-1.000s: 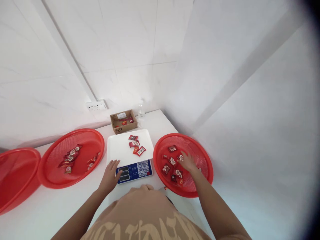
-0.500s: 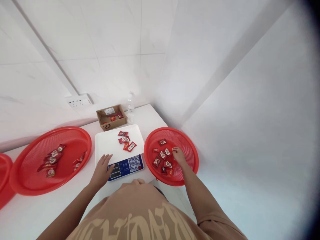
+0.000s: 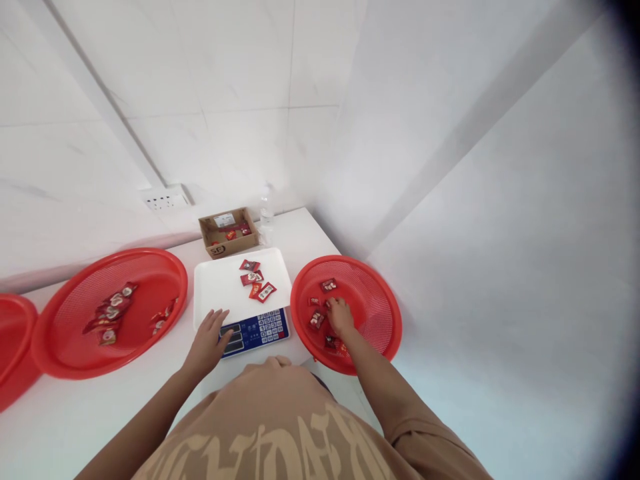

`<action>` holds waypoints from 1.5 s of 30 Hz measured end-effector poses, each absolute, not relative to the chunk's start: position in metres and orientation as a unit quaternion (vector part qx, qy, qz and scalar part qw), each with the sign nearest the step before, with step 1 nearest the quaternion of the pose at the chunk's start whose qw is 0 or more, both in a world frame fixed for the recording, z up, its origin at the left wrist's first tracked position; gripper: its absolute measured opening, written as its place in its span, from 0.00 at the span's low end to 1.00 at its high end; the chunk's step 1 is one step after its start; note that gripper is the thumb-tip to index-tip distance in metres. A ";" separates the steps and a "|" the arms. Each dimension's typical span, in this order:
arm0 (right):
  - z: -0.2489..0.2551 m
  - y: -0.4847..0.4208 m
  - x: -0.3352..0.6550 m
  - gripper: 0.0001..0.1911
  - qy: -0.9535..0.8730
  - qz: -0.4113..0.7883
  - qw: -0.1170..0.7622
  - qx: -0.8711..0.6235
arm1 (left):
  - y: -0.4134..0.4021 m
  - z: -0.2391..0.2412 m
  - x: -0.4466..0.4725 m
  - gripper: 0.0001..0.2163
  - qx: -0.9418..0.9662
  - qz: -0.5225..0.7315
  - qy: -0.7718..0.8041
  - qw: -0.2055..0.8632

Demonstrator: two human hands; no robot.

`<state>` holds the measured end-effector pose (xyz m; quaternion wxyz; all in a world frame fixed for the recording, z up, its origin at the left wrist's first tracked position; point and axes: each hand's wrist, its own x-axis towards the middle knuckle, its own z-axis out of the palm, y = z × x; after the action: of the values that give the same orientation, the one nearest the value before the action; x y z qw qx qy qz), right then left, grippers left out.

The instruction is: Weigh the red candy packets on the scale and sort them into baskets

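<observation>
My left hand (image 3: 207,340) rests at the front left of a white-topped digital scale (image 3: 220,283), its fingers spread and holding nothing. Several small red wrapped packets (image 3: 259,280), which look like candies, lie on the scale's white pan. On the right, my right hand (image 3: 340,317) is down inside a round red mesh basket (image 3: 373,273), fingers curled over the packets there. A small red packet (image 3: 328,303) shows at its fingertips; the hand hides part of the pile. Another packet (image 3: 317,319) lies just left of that hand.
A larger red basket (image 3: 55,320) with red packets stands left of the scale, overlapping another red basket (image 3: 15,307). Behind the scale are an open cardboard box (image 3: 227,247) with packets and a clear bottle (image 3: 267,207). Walls bound the white table at the back and right.
My right hand has moved left and down onto the packets inside the right basket, covering some of them. My left hand stays at the scale. The whole view has shifted slightly.
</observation>
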<state>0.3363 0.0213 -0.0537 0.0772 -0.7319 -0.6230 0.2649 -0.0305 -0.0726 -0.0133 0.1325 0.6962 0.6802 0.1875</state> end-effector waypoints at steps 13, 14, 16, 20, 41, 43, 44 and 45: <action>0.018 0.049 0.260 0.17 -0.342 0.598 0.438 -0.577 | -0.077 -0.003 -0.021 0.20 0.683 0.185 0.688 0.162; 0.025 0.049 0.244 0.17 -0.339 0.643 0.420 -0.544 | -0.077 -0.002 -0.020 0.19 0.683 0.187 0.687 0.165; 0.036 0.049 0.211 0.16 -0.342 0.706 0.376 -0.494 | -0.079 0.000 -0.020 0.19 0.684 0.189 0.685 0.168; 0.035 0.046 0.165 0.14 -0.359 0.768 0.298 -0.439 | -0.090 0.003 -0.032 0.19 0.681 0.186 0.689 0.168; 0.022 0.048 0.141 0.26 -0.444 0.608 0.380 -0.537 | -0.126 -0.003 -0.092 0.20 0.667 0.193 0.703 0.153; 0.022 0.051 0.144 0.21 -0.444 0.623 0.369 -0.528 | -0.128 -0.005 -0.095 0.19 0.669 0.192 0.701 0.155; 0.022 0.053 0.145 0.20 -0.447 0.631 0.358 -0.524 | -0.129 -0.005 -0.096 0.19 0.670 0.192 0.700 0.156; 0.022 0.054 0.145 0.19 -0.448 0.633 0.349 -0.525 | -0.129 -0.005 -0.096 0.19 0.671 0.192 0.699 0.157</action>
<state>0.1454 0.0543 0.0225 0.3495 -0.5254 -0.4478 0.6335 -0.0965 -0.1291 -0.0053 0.1570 0.6706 0.6992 0.1919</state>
